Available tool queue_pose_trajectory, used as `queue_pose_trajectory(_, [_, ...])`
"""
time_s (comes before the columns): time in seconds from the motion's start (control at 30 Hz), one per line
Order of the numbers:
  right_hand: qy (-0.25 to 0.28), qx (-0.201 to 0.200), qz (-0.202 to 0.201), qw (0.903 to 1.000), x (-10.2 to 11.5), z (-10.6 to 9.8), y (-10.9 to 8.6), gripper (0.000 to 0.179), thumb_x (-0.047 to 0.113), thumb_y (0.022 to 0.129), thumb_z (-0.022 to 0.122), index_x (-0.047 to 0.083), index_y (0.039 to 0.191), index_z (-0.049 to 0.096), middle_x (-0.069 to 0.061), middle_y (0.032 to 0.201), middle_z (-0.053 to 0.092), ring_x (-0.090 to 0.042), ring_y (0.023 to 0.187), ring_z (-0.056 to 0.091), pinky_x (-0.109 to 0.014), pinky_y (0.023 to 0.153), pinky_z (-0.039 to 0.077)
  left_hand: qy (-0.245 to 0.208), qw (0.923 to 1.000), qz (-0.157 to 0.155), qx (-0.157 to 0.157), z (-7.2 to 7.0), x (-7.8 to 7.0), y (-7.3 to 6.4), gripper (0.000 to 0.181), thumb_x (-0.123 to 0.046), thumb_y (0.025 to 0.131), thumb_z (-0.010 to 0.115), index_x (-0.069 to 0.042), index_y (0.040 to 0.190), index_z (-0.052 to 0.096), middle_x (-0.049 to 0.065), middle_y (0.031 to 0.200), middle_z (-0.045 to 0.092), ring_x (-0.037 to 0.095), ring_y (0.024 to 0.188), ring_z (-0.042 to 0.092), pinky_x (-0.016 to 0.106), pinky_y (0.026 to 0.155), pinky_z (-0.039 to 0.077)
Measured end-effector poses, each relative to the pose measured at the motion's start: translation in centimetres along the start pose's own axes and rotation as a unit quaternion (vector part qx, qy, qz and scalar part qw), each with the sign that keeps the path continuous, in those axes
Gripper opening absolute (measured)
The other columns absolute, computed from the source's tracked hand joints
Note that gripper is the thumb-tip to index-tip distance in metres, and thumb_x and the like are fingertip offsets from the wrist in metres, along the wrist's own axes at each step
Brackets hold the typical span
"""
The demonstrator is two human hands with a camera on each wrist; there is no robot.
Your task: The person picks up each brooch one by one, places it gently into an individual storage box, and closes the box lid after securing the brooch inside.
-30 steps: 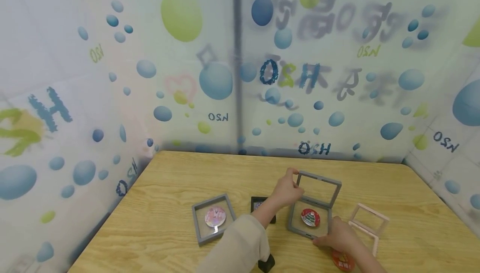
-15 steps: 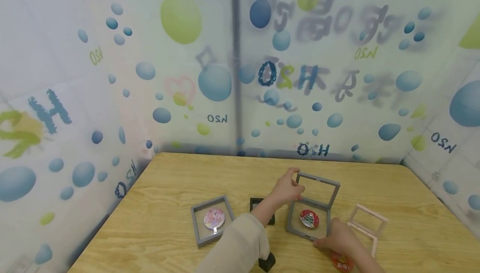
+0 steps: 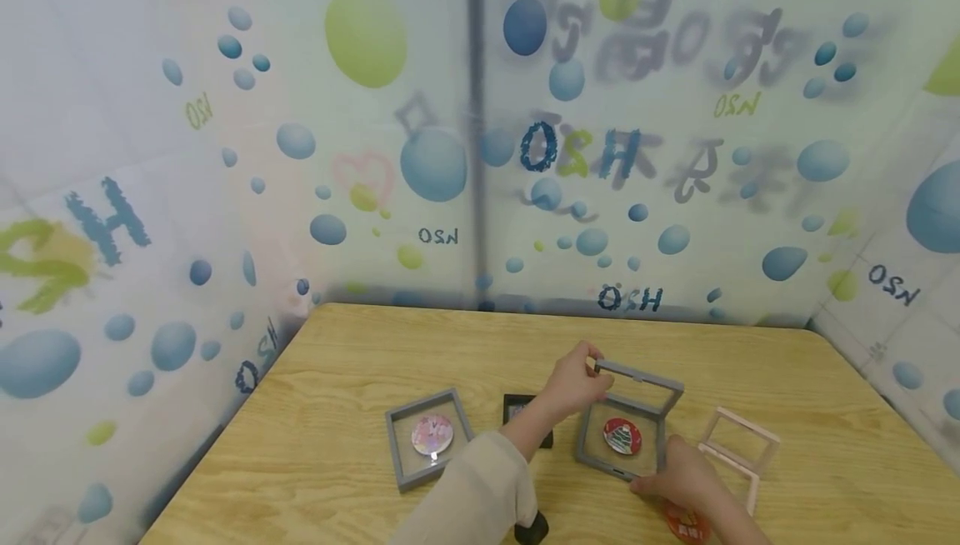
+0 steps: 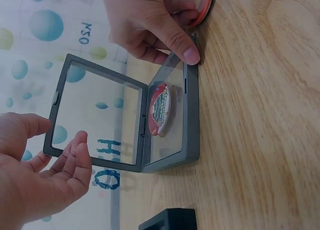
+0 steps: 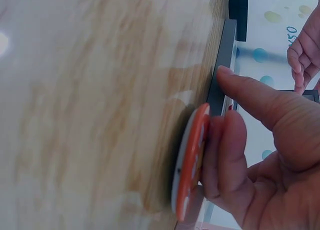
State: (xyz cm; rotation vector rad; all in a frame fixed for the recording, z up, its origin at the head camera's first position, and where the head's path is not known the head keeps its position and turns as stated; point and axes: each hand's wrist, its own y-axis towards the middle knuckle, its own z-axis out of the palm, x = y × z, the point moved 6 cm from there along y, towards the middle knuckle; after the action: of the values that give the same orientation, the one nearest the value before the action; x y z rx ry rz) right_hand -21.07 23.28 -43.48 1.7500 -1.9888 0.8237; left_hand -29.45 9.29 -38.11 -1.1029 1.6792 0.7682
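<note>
A grey square display frame stands hinged apart on the table, its base (image 3: 600,466) lying flat and its clear-windowed lid (image 3: 645,377) raised at a slant. Inside the base lies a round red badge (image 3: 622,437) with a green tree on it. My left hand (image 3: 573,380) pinches the lid's upper left corner between thumb and fingers; in the left wrist view the thumb is on the rim near the clasp (image 4: 56,97). At the base's near right corner, my right hand (image 3: 678,474) grips the side, thumb on the front edge. An orange-red badge (image 5: 192,160) touches its lower fingers.
Left of my forearm lies another grey frame (image 3: 393,445) with a pink badge (image 3: 432,435). A small black frame (image 3: 546,437) is partly hidden by the left wrist. A pale pink frame (image 3: 752,491) stands opened at right. A black object (image 3: 531,528) sits beside the sleeve.
My left hand has tipped the lid down toward the base, so its top edge sits lower. The right hand keeps its grip on the base.
</note>
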Motion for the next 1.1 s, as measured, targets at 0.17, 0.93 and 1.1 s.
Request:
queue_pose_trajectory(0.17, [-0.010, 0.008, -0.008, 0.9999, -0.3, 0.0, 0.2, 0.066, 0.026, 0.063, 0.081, -0.018, 0.096, 0.043, -0.011, 0.071, 0.049, -0.018, 0.056, 0.050, -0.029, 0.050, 0.043, 0.025, 0.9994, -0.019, -0.015, 0.1, 0.3, -0.8, 0.020, -0.026, 0.086, 0.060, -0.012, 0.092, 0.047, 0.003, 0.063, 0.054, 0.023, 0.060, 0.060, 0.026, 0.046, 0.041])
queue_pose_trajectory(0.93, [0.058, -0.002, 0.004, 0.9983, -1.5, 0.2, 0.1, 0.059, 0.009, 0.062, 0.080, -0.018, 0.100, 0.044, -0.013, 0.072, 0.053, -0.018, 0.052, 0.054, -0.029, 0.047, 0.048, 0.174, 0.9819, -0.067, 0.033, 1.0, 1.5, -2.6, 0.050, -0.037, 0.079, 0.066, -0.015, 0.049, 0.033, -0.005, 0.037, 0.031, 0.008, 0.031, 0.029, 0.022, 0.033, 0.021])
queue_pose_trajectory(1.1, [0.051, 0.001, 0.011, 0.9986, -1.5, 0.2, 0.2, 0.047, 0.008, 0.063, 0.079, -0.013, 0.088, 0.046, -0.013, 0.069, 0.051, -0.019, 0.055, 0.054, -0.030, 0.049, 0.048, 0.220, 0.9727, -0.063, 0.039, 1.2, 1.9, -2.9, 0.036, -0.038, 0.081, 0.064, -0.005, 0.074, 0.054, -0.002, 0.042, 0.040, 0.011, 0.033, 0.035, 0.022, 0.035, 0.027])
